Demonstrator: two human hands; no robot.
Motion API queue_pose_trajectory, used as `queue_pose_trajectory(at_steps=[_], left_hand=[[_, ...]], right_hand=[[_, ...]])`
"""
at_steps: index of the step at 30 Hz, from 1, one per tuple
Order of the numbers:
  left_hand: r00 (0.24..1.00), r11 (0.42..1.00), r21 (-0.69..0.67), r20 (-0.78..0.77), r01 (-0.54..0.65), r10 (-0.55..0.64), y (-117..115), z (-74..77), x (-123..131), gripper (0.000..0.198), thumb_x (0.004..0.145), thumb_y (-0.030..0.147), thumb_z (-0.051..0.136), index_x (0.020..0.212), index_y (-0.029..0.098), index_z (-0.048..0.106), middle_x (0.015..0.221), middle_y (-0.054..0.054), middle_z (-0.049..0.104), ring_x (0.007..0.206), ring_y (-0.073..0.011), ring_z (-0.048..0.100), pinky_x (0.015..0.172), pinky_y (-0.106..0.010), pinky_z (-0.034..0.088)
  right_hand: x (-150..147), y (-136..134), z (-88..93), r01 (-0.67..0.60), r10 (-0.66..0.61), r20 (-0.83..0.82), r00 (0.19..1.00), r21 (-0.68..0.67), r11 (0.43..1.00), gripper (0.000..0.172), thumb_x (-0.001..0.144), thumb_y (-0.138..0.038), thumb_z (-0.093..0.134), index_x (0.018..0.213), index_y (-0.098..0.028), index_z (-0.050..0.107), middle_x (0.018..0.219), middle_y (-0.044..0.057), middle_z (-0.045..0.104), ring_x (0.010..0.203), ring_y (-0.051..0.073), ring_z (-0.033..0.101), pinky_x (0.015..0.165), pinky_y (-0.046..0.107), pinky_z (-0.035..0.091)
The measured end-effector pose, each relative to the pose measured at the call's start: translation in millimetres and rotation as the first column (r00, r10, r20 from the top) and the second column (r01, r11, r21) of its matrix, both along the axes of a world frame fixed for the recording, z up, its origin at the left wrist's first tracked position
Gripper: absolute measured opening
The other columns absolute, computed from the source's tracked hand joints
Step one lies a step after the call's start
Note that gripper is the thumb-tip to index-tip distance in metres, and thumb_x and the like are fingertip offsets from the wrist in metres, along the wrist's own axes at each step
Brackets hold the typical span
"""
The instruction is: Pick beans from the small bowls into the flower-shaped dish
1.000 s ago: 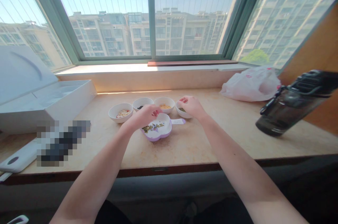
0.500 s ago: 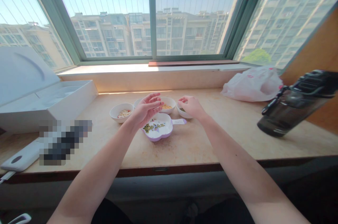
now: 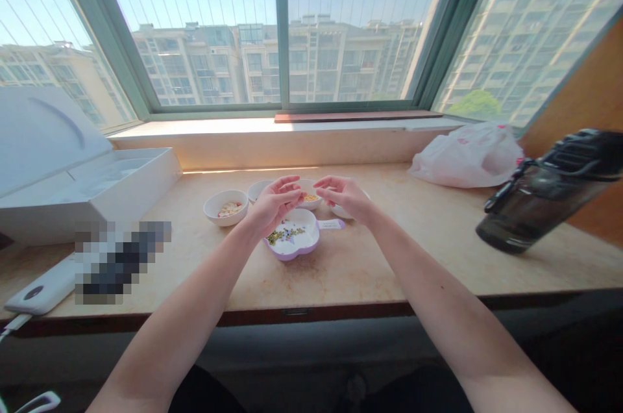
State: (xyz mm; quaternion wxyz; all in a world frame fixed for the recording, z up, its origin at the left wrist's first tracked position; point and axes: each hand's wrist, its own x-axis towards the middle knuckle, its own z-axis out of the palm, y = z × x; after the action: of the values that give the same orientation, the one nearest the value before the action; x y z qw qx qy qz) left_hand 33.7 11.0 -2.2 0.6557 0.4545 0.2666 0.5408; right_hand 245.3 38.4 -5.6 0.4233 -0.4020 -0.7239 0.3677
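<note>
My left hand (image 3: 276, 203) is raised over the left part of a purple-rimmed white dish (image 3: 294, 250). Its fingers are curled towards the thumb; what they hold, if anything, is too small to make out. Small green and dark beans (image 3: 285, 234) are scattered in the dish. My right hand (image 3: 344, 197) faces it, partly covering a white bowl (image 3: 339, 212); thumb and fingers are slightly apart, with nothing visible between them. Between the hands shows a bowl of yellow kernels (image 3: 310, 197). Further left are a bowl of pale pieces (image 3: 228, 208) and a partly hidden white bowl (image 3: 256, 190).
A dark bottle (image 3: 545, 199) leans at the right, in front of a white plastic bag (image 3: 467, 156). On the left are an open white box (image 3: 131, 179), a white device with a cable (image 3: 41, 286) and a blurred-out item (image 3: 124, 263). The counter's front edge (image 3: 302, 314) runs below my forearms.
My right hand has moved left, away from the bowl of green beans towards my left hand, and its fingers have loosened. My left hand has barely moved.
</note>
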Motion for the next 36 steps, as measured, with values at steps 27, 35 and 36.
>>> queue_pose_trajectory(at_steps=[27,35,36], left_hand=[[0.846,0.908,0.393,-0.426,-0.147,0.321,1.4,-16.6,14.4,0.020,0.075,0.019,0.072,0.094,0.017,0.066,0.079,0.003,0.062,0.069,-0.0105,0.063,0.071,-0.025,0.052],[0.897,0.941,0.299,-0.355,-0.158,0.264,3.2,-16.8,13.6,0.028,0.070,0.022,0.077,0.096,0.017,0.067,0.079,0.003,0.062,0.065,-0.0091,0.061,0.067,-0.025,0.048],[0.898,0.942,0.293,-0.350,-0.164,0.266,3.0,-16.8,13.8,0.028,0.070,0.022,0.077,0.096,0.017,0.067,0.080,0.003,0.062,0.065,-0.0093,0.061,0.068,-0.025,0.048]], right_hand=[[-12.1,-12.0,-1.6,-0.184,0.191,0.081,0.978,-0.089,0.979,0.045,0.080,-0.061,0.069,0.084,-0.016,0.068,0.056,-0.003,0.054,0.052,0.010,0.045,0.052,0.025,0.034],[-5.3,-5.2,-1.2,-0.098,0.099,0.117,0.988,-0.015,0.995,0.031,0.086,-0.048,0.062,0.080,-0.019,0.062,0.059,-0.003,0.053,0.055,0.011,0.048,0.055,0.025,0.035],[-5.5,-3.3,-2.8,-0.077,0.078,0.101,0.992,-0.011,0.997,0.033,0.087,-0.049,0.060,0.077,-0.019,0.061,0.058,-0.003,0.053,0.055,0.011,0.048,0.055,0.025,0.035]])
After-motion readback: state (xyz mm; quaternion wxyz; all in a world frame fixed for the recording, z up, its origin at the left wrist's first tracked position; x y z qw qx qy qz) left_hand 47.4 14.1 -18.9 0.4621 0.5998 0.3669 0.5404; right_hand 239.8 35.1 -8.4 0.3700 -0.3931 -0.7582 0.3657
